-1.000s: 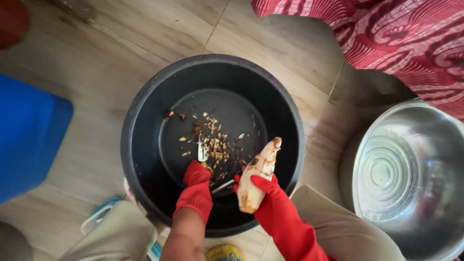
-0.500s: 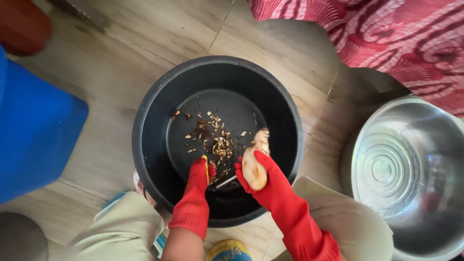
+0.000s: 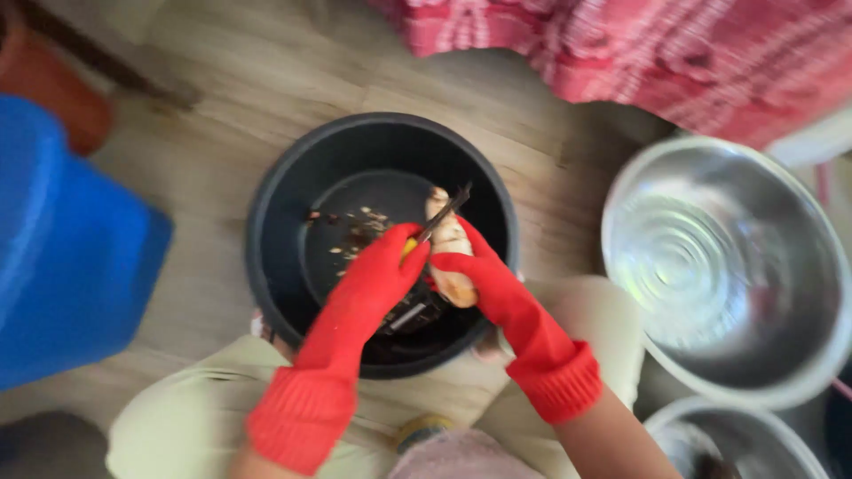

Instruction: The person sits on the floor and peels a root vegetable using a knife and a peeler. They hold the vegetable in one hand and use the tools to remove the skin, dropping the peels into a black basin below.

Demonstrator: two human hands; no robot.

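Note:
Both my hands wear red rubber gloves and work over a black round basin on the floor. My right hand grips a pale, knobby root that looks like ginger. My left hand holds a small yellow-handled peeler whose dark blade lies across the top of the root. Brown peel scraps are scattered on the basin's bottom. The picture is blurred by motion.
A large steel bowl stands to the right, with another steel bowl's rim below it. A blue plastic container sits at the left, red patterned cloth at the top. My knees frame the basin on the wooden floor.
My left hand has come up from the basin's bottom and brought the blade onto the root. The root has been raised and turned more upright. The camera view has shifted.

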